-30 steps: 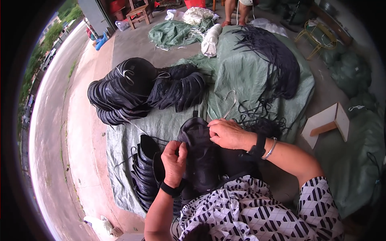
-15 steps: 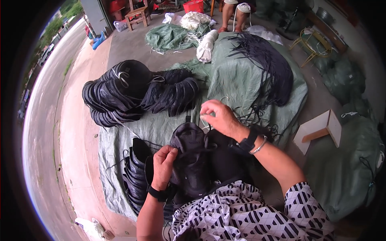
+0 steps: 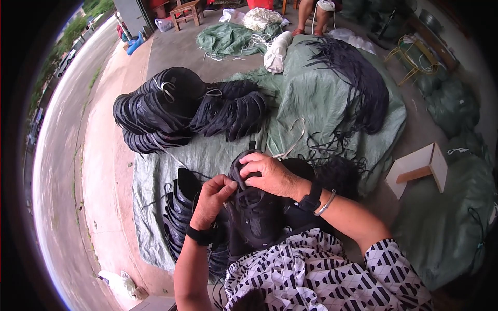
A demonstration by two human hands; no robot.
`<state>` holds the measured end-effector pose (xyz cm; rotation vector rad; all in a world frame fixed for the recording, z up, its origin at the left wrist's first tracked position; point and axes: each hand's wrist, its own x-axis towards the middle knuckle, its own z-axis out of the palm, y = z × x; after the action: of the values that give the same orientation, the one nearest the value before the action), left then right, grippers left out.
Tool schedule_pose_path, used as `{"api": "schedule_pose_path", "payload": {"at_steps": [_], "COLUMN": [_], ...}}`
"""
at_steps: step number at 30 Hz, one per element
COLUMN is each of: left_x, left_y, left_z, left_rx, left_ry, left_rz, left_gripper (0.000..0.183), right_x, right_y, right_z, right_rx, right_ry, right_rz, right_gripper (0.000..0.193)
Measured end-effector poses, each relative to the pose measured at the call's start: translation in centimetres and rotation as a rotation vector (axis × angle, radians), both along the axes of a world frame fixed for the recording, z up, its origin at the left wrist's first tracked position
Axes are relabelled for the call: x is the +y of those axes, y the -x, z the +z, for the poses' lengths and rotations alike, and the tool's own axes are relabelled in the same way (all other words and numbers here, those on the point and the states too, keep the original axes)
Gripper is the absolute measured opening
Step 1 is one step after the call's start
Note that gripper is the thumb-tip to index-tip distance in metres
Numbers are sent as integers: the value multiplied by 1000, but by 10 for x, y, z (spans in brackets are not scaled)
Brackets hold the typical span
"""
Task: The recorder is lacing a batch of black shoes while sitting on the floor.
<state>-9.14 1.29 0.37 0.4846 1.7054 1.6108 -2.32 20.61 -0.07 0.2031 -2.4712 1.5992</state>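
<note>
A black shoe upper [image 3: 257, 220] rests on my lap, its toe toward me and a dark lace running across its front. My left hand [image 3: 211, 201] pinches the edge beside the eyelets with thumb and forefinger. Bent over the tongue end, my right hand [image 3: 272, 175] grips the upper with its fingers, close to the left fingertips. What exactly lies between the fingertips is too small to make out. Beside my left forearm stands a nested stack of black uppers [image 3: 176, 217]. More black material lies under and to the right of the upper in my lap.
Tied bundles of black uppers [image 3: 155, 111] lie ahead on a green woven sheet [image 3: 155, 181]. A heap of dark laces [image 3: 358, 78] covers a green sack on the right. A white board piece [image 3: 420, 166] stands further right. Another person's legs [image 3: 314, 18] show at the back.
My right hand has come down from above the upper onto its tongue end. My left hand has shifted slightly up and right, still pinching the edge. The whole view has shifted a little.
</note>
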Motion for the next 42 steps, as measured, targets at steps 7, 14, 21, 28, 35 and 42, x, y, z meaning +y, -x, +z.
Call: {"api": "schedule_pose_path", "payload": {"at_steps": [7, 14, 21, 28, 35, 42], "left_x": [-3, 2, -11, -10, -13, -9], "left_y": [6, -5, -21, -27, -30, -21], "left_z": [-3, 9, 5, 7, -4, 3], "left_rx": [-98, -146, -170, -304, -280, -318], "left_ry": [59, 81, -52, -197, -228, -183], "left_rz": [-19, 22, 88, 123, 187, 210], "left_gripper": [28, 29, 19, 12, 14, 24], "right_x": [14, 130, 66, 42, 51, 34], "right_y": [-4, -42, -61, -78, -77, -83], "right_z": [12, -28, -13, -15, -1, -4], "right_rx": [154, -145, -177, -30, -156, -11], "right_ry": [-320, -102, -27, -419, -286, -528], "right_rz": [-89, -518, -436, -265, -63, -132], "right_gripper": [8, 16, 26, 13, 11, 15]}}
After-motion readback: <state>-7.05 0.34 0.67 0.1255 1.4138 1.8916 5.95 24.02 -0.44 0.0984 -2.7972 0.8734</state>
